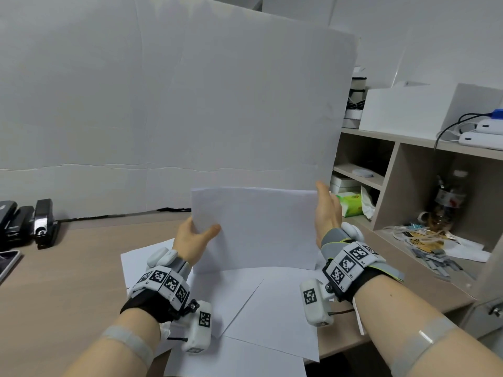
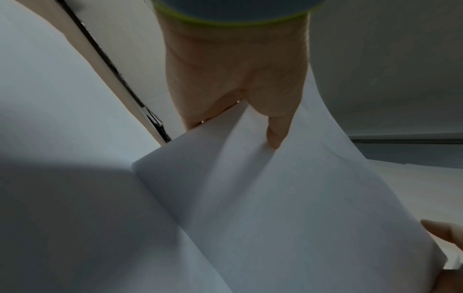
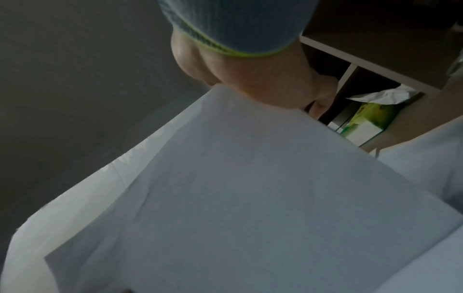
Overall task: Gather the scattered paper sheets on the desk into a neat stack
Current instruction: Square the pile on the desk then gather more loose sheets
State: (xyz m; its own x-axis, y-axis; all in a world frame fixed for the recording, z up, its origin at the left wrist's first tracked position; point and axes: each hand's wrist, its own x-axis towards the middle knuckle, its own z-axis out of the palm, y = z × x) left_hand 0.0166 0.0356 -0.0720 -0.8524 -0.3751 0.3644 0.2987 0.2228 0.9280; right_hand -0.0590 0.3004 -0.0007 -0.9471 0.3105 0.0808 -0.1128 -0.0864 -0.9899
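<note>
I hold several white paper sheets (image 1: 255, 229) upright above the desk, with taller sheets (image 1: 258, 104) standing behind a shorter front one. My left hand (image 1: 196, 238) grips their left edge, thumb (image 2: 275, 134) pressed on the front face (image 2: 275, 198) and fingers behind. At the right edge my right hand (image 1: 326, 210) holds the sheets, thumb in front and fingers hidden behind. In the right wrist view that hand (image 3: 250, 79) meets the top corner of the paper (image 3: 238, 198). More loose sheets (image 1: 245, 303) lie overlapping and askew on the wooden desk (image 1: 68, 281) under my wrists.
Black staplers (image 1: 27, 221) and a phone (image 1: 8, 262) sit at the desk's left. A shelf unit (image 1: 394, 164) stands on the right with a green tissue box (image 1: 351, 204), a bottle (image 1: 446, 202) and clutter. A white panel (image 1: 81, 104) backs the desk.
</note>
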